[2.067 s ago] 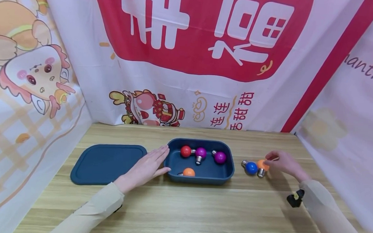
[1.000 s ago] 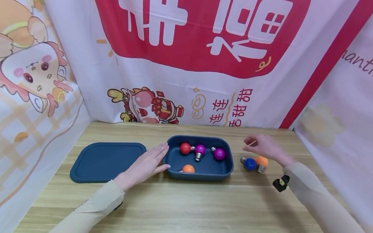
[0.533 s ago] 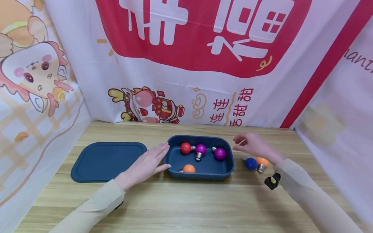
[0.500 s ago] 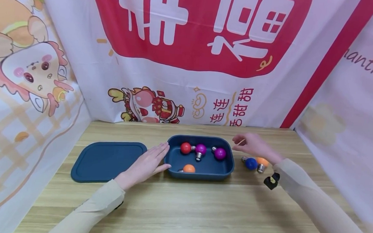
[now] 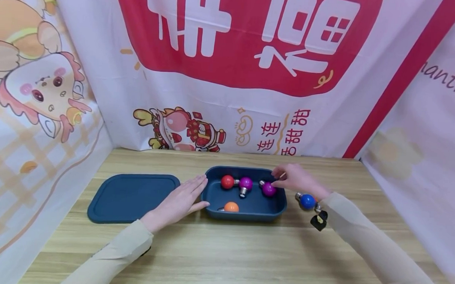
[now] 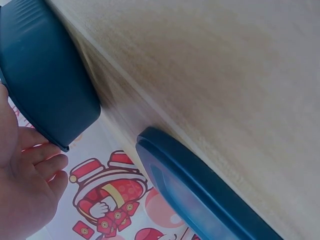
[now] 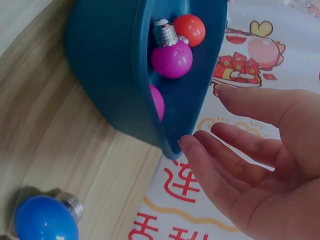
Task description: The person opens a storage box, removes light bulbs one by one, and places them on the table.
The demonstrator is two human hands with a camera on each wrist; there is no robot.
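A dark blue rectangular box (image 5: 243,217) holds a red bulb (image 5: 227,182), an orange bulb (image 5: 231,207), a purple bulb (image 5: 246,183) near the middle and another purple bulb (image 5: 268,189) at the right. My left hand (image 5: 179,204) rests its straight fingers against the box's left rim. Over the right end of the box is my right hand (image 5: 296,179), its fingers loosely bent above the right purple bulb. The right wrist view shows this hand (image 7: 260,155) holding nothing, fingertips by the rim. A blue bulb (image 5: 307,201) lies on the table under the right wrist.
The flat dark blue lid (image 5: 132,198) lies left of the box on the wooden table (image 5: 221,257). A metal screw base (image 5: 318,208) shows beside the blue bulb; the rest of that bulb is hidden by the sleeve. Printed cloth walls (image 5: 238,80) enclose the back and sides.
My right hand has left the orange bulb at the right, which stayed on the table, and moved leftward over the box's right end. The left hand and the bulbs in the box stayed put.
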